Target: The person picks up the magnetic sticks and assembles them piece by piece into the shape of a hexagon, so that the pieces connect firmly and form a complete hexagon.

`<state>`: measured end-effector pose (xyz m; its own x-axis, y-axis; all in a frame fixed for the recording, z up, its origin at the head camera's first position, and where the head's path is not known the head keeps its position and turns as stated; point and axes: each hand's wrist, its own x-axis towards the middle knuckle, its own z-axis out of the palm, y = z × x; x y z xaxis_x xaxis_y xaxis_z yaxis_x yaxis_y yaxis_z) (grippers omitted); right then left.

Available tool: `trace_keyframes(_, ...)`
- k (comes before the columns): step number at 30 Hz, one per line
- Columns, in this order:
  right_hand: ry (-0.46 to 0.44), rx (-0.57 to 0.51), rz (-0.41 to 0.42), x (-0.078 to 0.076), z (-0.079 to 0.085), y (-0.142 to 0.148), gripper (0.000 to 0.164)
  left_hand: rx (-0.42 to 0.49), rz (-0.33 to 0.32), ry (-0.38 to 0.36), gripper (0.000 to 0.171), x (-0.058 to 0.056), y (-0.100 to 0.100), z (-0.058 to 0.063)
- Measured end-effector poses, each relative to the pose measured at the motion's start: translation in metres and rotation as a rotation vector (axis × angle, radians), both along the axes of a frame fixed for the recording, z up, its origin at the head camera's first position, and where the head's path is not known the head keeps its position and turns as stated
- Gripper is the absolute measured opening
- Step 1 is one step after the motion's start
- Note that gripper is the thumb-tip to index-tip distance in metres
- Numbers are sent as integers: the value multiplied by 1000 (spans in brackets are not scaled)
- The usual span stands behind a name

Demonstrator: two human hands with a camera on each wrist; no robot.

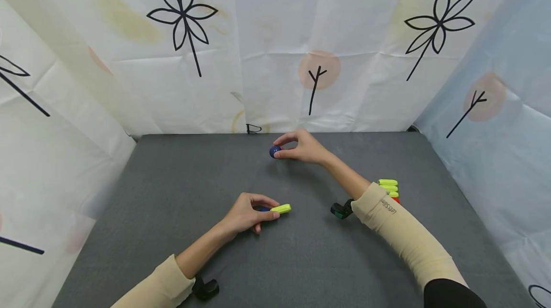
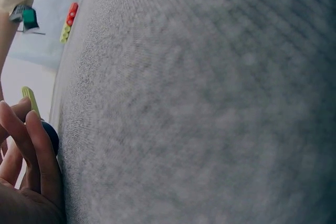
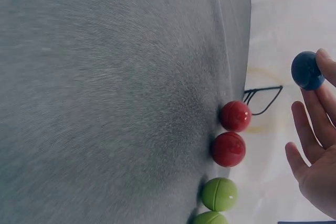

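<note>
Left forearm point(image 1: 204, 247): angled up and inward from the lower left, bare beyond its pushed-back sleeve point(image 1: 157, 283).
Left hand point(image 1: 247, 212): pointed right, nearer the body, thumb and fingers bent in a pinch.
Right forearm point(image 1: 346, 172): slanted in from the lower right, also bare past its sleeve point(image 1: 411, 241).
Right hand point(image 1: 303, 147): reached farther forward, pointed left, pinching.
Right fingers point(image 3: 306, 129): outer ones stretched loosely apart.
</note>
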<state>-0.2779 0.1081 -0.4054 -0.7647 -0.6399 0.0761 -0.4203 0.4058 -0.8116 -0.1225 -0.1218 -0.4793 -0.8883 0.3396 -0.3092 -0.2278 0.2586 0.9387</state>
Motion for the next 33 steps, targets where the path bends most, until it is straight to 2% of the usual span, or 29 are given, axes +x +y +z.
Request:
trace_keyframes(10, -19, 54, 59, 49, 3, 30, 29, -9, 2, 1, 33, 1, -1, 0)
trace_keyframes(20, -88, 46, 105, 92, -16, 56, 28, -7, 9, 10, 32, 1, -1, -1)
trace_keyframes(26, -88, 41, 102, 107, -31, 58, 28, -8, 12, 13, 30, 2, -2, -1)
trace_keyframes(33, -166, -9, 75, 112, -35, 55, 29, -21, 9, 32, 31, 3, -1, 1)
